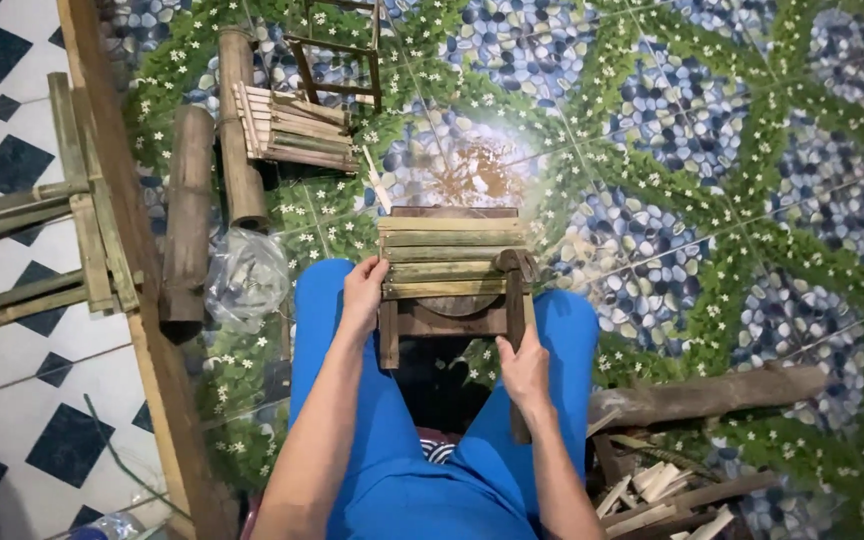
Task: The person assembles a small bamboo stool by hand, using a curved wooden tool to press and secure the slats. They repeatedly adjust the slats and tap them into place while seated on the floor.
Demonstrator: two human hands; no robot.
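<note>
Small slatted chair of greenish bamboo strips on a dark wooden frame (449, 275) resting across the knees of the blue trousers (392, 460), above the pebble-and-leaf patterned floor tiles (712, 150).
Left hand (363, 290) gripping the chair's left edge, fingers curled closed over the slat ends.
Right hand (524, 368) closing around a wooden hammer (518, 300), handle running down past the wrist, head lying at the chair's right side against the top slats.
4 pale slats showing across the seat, dark crosspiece beneath.
Lying near, to the left: crumpled clear plastic bag (245, 275), 2 thick bamboo poles (192, 210) side by side, a second slatted bamboo panel (292, 128) leaning by them, a bare dark wooden frame (337, 60) standing behind.
Running down the far left: long wooden plank (142, 300), with a green bamboo rack (62, 230) on white-and-navy tiles.
Lying lower right: rough log (712, 392) and a heap of pale wood offcuts (662, 495).
</note>
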